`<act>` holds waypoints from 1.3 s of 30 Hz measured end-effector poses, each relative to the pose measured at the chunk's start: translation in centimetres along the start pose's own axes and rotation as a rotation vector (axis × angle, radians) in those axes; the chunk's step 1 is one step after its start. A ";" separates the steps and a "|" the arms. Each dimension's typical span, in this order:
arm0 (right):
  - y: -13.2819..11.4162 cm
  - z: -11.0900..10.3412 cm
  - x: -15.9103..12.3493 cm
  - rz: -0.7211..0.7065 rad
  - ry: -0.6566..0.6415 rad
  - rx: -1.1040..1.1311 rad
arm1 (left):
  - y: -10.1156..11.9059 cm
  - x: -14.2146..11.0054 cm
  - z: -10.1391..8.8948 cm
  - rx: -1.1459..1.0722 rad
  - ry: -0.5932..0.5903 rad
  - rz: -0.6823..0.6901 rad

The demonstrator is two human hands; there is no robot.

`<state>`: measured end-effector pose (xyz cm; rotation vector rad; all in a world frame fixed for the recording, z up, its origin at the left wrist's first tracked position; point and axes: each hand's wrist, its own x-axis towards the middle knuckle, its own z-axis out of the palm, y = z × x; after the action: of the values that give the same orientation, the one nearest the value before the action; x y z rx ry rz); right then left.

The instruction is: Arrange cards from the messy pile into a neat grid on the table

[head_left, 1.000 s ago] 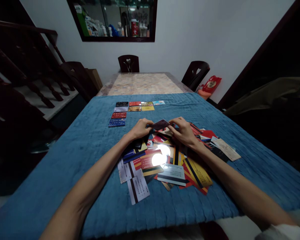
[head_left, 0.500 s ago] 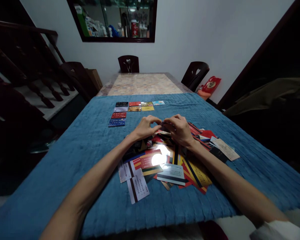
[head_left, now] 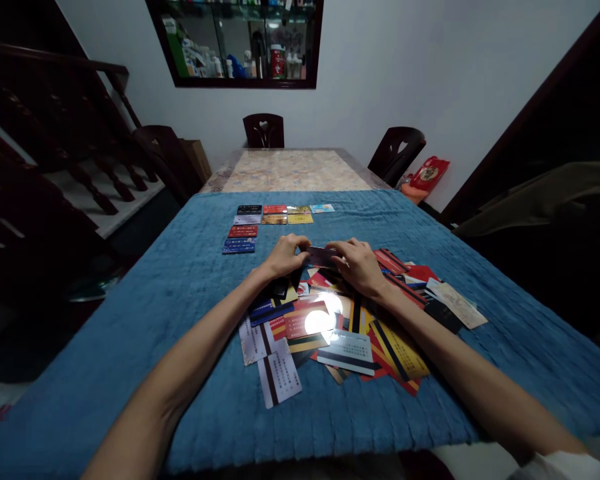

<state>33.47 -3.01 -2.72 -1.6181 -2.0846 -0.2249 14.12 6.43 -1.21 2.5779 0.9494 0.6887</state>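
Observation:
A dark purplish card (head_left: 321,257) is held up between my two hands, just above a loose pile of plastic cards. My left hand (head_left: 287,255) pinches its left end between thumb and fingers. At the other end, my right hand (head_left: 361,264) has its fingers closed on the card. Beneath lie overlapping cards, among them a light blue-grey card (head_left: 350,348), a yellow card (head_left: 397,347) with a black stripe, and a lilac card (head_left: 280,380) nearest me. Glare hides part of a red card (head_left: 300,319). Beyond my left hand, a blue card (head_left: 239,246) lies below a red one.
Several cards lie in rows farther off, with a light blue card (head_left: 323,209) at the right end. A blue cloth (head_left: 180,320) covers the near table. Dark chairs (head_left: 264,130) stand around it. A red bag (head_left: 429,175) sits at the right.
Both hands came together around the card half a second ago, mostly hiding it, and are now apart with the card stretched between them. The whole view has shifted slightly.

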 end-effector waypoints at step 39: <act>0.4 0.6 -0.2 -0.089 0.201 -0.289 | -0.1 -0.6 0.0 -0.142 0.132 0.069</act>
<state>33.72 -2.79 -3.40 -1.5867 -2.0405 -0.7177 13.65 6.17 -1.42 2.4753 0.8204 0.9201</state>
